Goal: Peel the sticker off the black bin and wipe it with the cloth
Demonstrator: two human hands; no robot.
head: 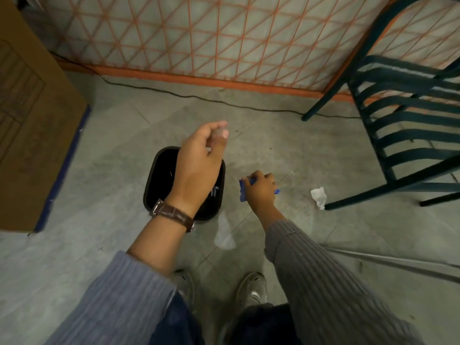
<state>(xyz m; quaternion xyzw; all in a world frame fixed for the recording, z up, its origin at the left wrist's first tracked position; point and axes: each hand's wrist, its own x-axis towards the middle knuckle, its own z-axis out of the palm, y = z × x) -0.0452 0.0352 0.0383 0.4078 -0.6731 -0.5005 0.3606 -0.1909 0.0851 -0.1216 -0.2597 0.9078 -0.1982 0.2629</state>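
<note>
The black bin (159,175) stands open-topped on the grey floor, seen from above, with a few small pale scraps inside. My left hand (199,160), a brown watch on its wrist, hovers over the bin's right half and hides it. Its thumb and fingertips pinch a small translucent piece, blurred, that looks like the sticker (220,131). My right hand (261,189) is lower, just right of the bin, and grips a crumpled blue cloth (242,191) that pokes out on both sides of the fist.
A large cardboard box (32,135) stands at the left. A dark green metal chair (403,125) stands at the right, with crumpled white paper (318,196) by its leg. A black cable (199,97) runs along the lattice wall. My shoes (251,290) are below.
</note>
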